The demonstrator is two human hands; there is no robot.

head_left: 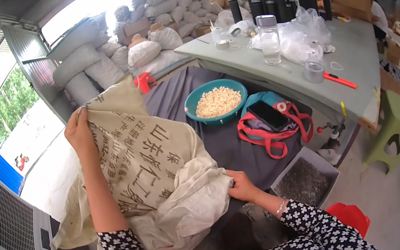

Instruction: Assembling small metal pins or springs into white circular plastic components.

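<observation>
A large beige woven sack (162,146) with dark printing hangs spread between my two hands. My left hand (79,127) is raised and pinches the sack's upper left edge. Lower and to the right, my right hand (241,185) grips a bunched, paler part of the same sack. Beyond it, a teal basin (243,103) holds many small cream-coloured pieces and stands on a dark cloth (170,96). A teal bag with red handles (271,143) lies right of the basin, with a black phone (268,116) on top.
A grey-green table (350,56) at the right carries a glass bottle (269,42), plastic bags, a red-handled tool (341,80) and black cylinders. A box of dark grit (304,182) sits by my right forearm. Left is a grey cooler (11,225); green stool (392,130) right; stacked sacks (162,9) behind.
</observation>
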